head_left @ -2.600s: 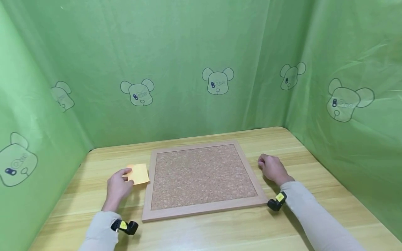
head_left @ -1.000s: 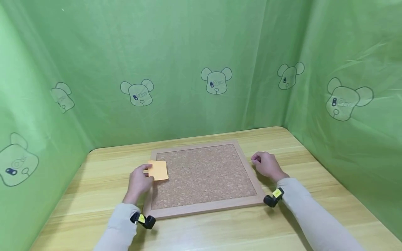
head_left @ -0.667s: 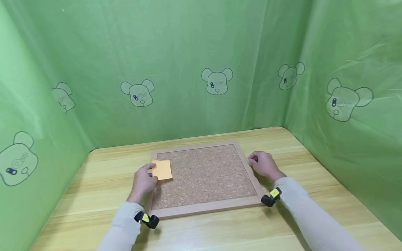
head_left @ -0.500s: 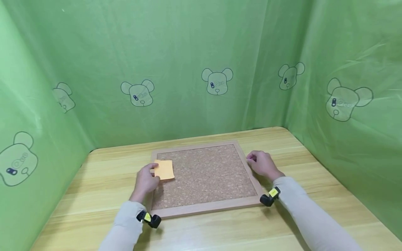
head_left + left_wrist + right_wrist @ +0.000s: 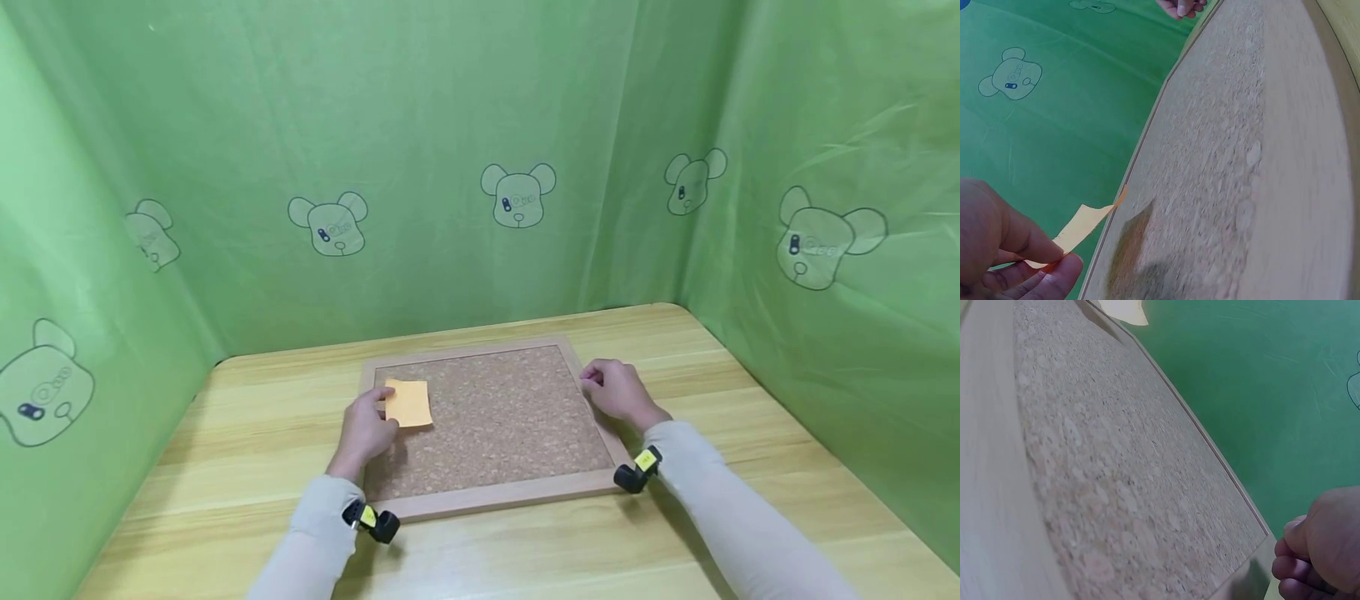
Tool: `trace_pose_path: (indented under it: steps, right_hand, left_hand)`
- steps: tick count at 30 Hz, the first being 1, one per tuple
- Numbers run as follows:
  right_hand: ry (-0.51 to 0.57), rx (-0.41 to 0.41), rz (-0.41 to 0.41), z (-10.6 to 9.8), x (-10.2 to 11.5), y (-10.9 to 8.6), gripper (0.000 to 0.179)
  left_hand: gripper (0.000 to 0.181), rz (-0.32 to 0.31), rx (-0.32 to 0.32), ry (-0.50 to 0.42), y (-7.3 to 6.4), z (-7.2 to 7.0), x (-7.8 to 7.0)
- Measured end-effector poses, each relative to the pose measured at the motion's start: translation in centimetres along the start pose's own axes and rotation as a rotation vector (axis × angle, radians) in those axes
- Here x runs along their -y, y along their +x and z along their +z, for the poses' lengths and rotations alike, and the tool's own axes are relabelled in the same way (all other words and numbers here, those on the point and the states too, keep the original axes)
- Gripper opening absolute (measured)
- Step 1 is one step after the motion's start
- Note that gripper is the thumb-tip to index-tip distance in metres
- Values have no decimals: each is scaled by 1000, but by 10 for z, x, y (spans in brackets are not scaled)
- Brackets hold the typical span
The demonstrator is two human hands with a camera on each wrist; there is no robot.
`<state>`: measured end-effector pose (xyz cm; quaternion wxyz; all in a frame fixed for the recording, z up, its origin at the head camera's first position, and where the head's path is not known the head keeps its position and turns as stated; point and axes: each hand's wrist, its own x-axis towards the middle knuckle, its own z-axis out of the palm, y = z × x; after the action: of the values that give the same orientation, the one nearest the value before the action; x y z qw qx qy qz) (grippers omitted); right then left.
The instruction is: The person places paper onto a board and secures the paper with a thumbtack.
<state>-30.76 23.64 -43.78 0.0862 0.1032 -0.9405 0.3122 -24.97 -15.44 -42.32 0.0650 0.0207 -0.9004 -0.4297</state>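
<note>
My left hand (image 5: 367,429) pinches an orange sticky note (image 5: 408,404) by its left edge, between thumb and fingers. The note hovers over the left part of a wood-framed cork board (image 5: 502,425). In the left wrist view the note (image 5: 1085,225) bends upward, its shadow falling on the cork. My right hand (image 5: 618,390) is over the board's right frame, fingers curled and thumb against the index finger. A speck of purple shows at its fingertips in the head view; what it belongs to is mostly hidden. In the right wrist view the curled fingers (image 5: 1294,569) show no object.
The board lies flat on a light wooden table (image 5: 480,558). Green curtains (image 5: 420,125) with printed bear heads enclose the back and both sides. A small black camera with a yellow label is strapped on each wrist.
My left hand has carried the sticky note rightward, from beside the board to above its left part. The right hand has moved left, from the table to the board's right frame.
</note>
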Motion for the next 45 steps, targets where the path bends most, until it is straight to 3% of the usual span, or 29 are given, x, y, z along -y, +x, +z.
trace_pose_path:
  steps: [15, 36, 45]
  right_hand:
    - [43, 22, -42, 11, 14, 7, 10]
    - [63, 28, -83, 26, 35, 14, 6]
    - [82, 50, -106, 35, 41, 16, 5]
  left_hand:
    - [58, 10, 7, -13, 0, 16, -3]
    - [58, 6, 43, -11, -1, 35, -20]
    - [56, 16, 73, -76, 0, 49, -22]
